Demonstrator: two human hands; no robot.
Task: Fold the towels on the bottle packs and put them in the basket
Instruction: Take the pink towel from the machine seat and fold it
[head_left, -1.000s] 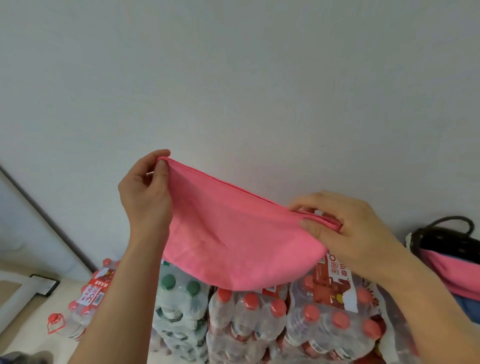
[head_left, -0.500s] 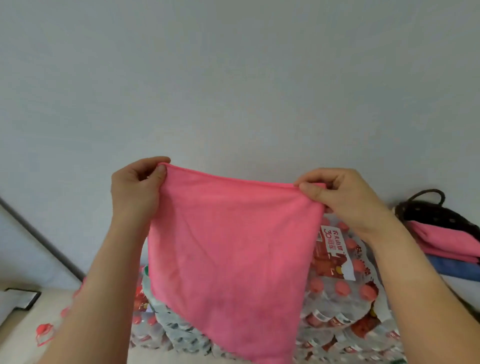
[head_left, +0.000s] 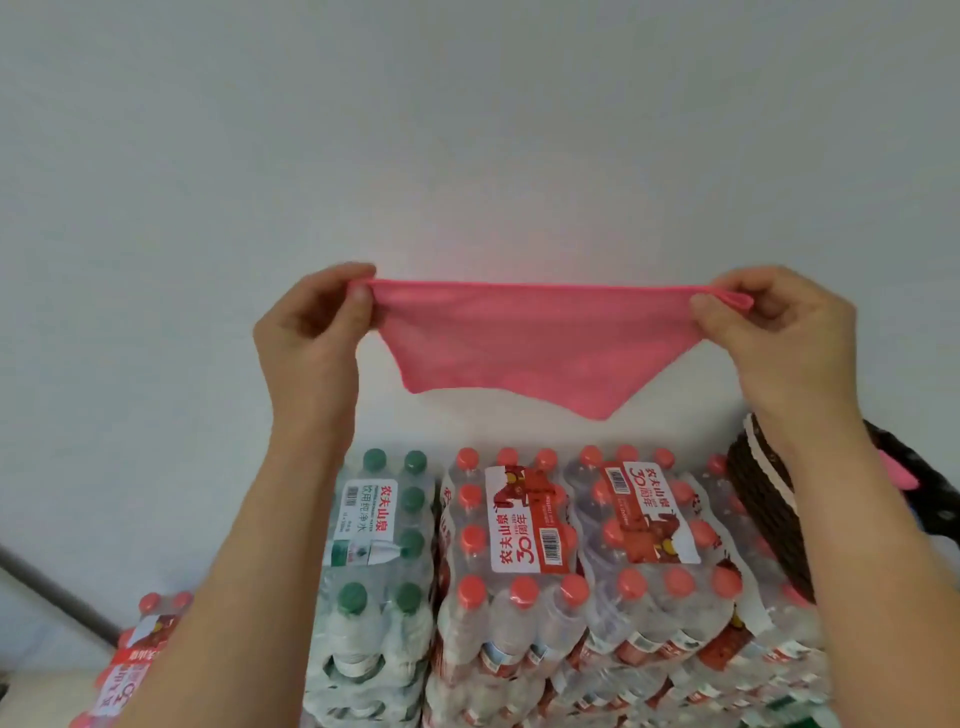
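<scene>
- Pink towel (head_left: 535, 343) in the air above the bottle packs (head_left: 519, 545), top edge stretched taut, probably to square it for folding.
- Left hand (head_left: 311, 332) pinches its left corner.
- Right hand (head_left: 779, 332) pinches the right corner.
- Woven basket (head_left: 763, 499) sits far right, close for drop-off.
</scene>
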